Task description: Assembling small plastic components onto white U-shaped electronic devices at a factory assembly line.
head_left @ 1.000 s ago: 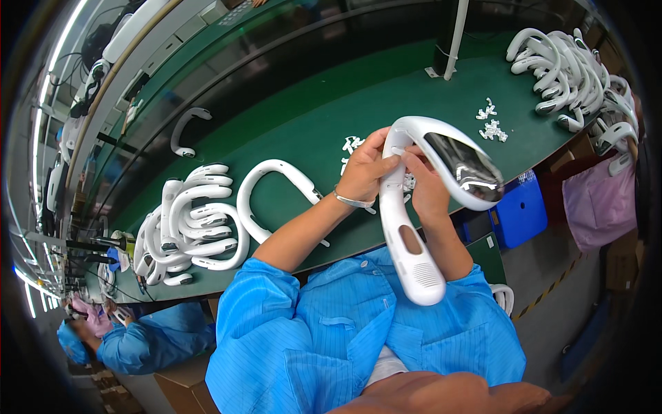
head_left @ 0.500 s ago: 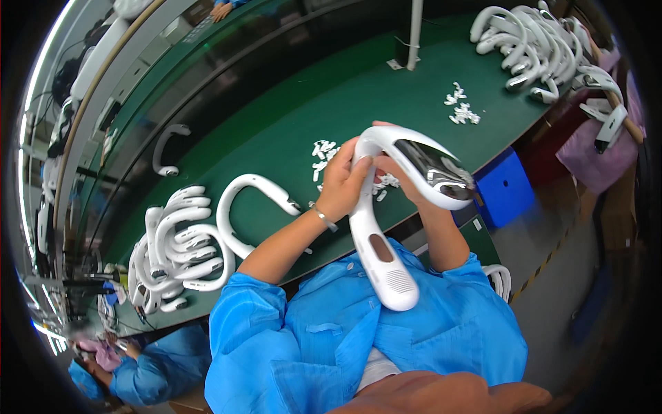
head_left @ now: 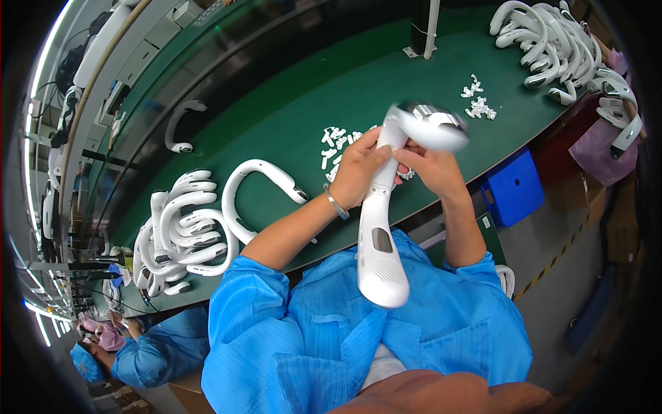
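A white, curved neck fan (head_left: 378, 214) is held up in front of my chest, over the near edge of the green table. My left hand (head_left: 360, 169) wraps around its upper arm, thumb on top. My right hand (head_left: 434, 169) closes on the same part from the other side, fingertips at the bend. The fan's dark, glossy far end is smeared by motion, while the end with the oval window and fine slots points toward me. Small white plastic pieces (head_left: 332, 141) lie on the table behind my hands, partly hidden. A single neck fan (head_left: 238, 183) rests left of my left forearm.
A heap of neck fans (head_left: 189, 228) sits at the left, and another heap (head_left: 552, 41) at the far right. More white pieces (head_left: 480, 108) lie near a white pole (head_left: 431, 31). A blue bin (head_left: 514, 190) stands beside the table; a co-worker (head_left: 155, 352) sits lower left.
The neck fan has turned in my hands: its glossy end has swung up and away, and its slotted end has shifted slightly left. My right hand now shows its thumb and back more fully.
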`<control>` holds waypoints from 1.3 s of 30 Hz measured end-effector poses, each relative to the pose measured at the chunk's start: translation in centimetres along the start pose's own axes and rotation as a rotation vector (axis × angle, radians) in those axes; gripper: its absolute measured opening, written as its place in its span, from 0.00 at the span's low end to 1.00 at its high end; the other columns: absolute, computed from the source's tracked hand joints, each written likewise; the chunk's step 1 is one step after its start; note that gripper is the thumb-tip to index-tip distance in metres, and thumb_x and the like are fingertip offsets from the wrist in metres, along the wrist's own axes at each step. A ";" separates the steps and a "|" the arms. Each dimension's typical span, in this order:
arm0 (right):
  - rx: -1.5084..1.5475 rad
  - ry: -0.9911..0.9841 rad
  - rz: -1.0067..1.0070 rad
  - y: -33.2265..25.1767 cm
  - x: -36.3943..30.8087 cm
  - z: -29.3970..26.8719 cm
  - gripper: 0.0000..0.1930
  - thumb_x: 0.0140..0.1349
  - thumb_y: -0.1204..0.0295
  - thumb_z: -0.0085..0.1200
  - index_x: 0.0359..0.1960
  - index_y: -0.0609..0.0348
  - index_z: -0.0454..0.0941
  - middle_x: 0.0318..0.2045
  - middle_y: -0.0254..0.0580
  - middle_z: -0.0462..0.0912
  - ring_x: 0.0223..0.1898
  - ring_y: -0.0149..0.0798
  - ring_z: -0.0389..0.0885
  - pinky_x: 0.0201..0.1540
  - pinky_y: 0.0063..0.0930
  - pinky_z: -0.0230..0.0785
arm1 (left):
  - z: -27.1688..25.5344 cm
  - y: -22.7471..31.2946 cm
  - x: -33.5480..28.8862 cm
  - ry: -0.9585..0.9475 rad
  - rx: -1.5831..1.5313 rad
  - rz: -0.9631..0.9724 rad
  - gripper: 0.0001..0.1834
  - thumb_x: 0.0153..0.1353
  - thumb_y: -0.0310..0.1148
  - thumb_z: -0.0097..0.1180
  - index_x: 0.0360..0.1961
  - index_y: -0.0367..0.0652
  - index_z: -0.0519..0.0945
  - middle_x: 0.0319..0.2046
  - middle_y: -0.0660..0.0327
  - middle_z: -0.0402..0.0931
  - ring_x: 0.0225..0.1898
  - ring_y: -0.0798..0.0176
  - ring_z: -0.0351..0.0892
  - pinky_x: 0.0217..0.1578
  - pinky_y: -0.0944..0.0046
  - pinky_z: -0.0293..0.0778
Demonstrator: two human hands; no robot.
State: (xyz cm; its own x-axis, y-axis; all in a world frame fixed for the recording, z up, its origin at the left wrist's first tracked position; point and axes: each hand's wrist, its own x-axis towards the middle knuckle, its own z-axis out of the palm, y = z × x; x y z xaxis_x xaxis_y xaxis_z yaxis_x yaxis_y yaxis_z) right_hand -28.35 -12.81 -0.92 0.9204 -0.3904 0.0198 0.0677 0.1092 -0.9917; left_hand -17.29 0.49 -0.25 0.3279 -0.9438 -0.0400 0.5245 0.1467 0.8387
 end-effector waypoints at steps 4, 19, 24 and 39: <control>0.259 -0.041 -0.024 -1.5 -0.9 -0.3 0.27 0.49 0.79 0.61 0.54 0.63 0.70 0.40 0.37 0.78 0.38 0.23 0.76 0.41 0.16 0.72 | 0.1 -0.3 -0.5 -0.094 0.242 0.149 0.26 0.65 0.30 0.48 0.62 0.36 0.60 0.50 0.58 0.72 0.50 0.67 0.71 0.51 0.67 0.68; 0.181 0.174 -0.108 1.6 0.9 0.4 0.14 0.52 0.81 0.55 0.42 0.66 0.76 0.33 0.40 0.82 0.34 0.28 0.78 0.37 0.21 0.72 | 0.3 -0.5 0.0 0.103 0.152 -0.200 0.22 0.65 0.33 0.46 0.58 0.39 0.59 0.40 0.53 0.74 0.31 0.61 0.80 0.26 0.65 0.80; -0.456 0.166 -0.291 -2.7 3.7 -2.3 0.09 0.55 0.78 0.52 0.37 0.64 0.80 0.35 0.39 0.82 0.37 0.32 0.78 0.45 0.27 0.69 | -3.4 1.1 -0.6 0.228 0.135 -0.405 0.14 0.64 0.37 0.50 0.41 0.36 0.69 0.25 0.57 0.75 0.21 0.63 0.78 0.22 0.64 0.79; -1.652 0.653 0.157 8.3 13.8 -28.8 0.11 0.58 0.72 0.46 0.39 0.56 0.79 0.34 0.53 0.81 0.38 0.56 0.79 0.40 0.44 0.70 | -43.3 20.0 -3.2 1.033 0.584 -0.045 0.19 0.58 0.40 0.56 0.39 0.31 0.77 0.29 0.57 0.77 0.27 0.62 0.75 0.28 0.60 0.71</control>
State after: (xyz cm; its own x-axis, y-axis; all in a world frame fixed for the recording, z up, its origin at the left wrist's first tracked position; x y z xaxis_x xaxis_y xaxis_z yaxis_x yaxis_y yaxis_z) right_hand -26.18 -43.65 -12.49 0.5643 -0.7764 0.2808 -0.7943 -0.6033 -0.0717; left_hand 26.19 19.31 -6.85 0.9373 -0.2197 -0.2707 0.2019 -0.2908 0.9352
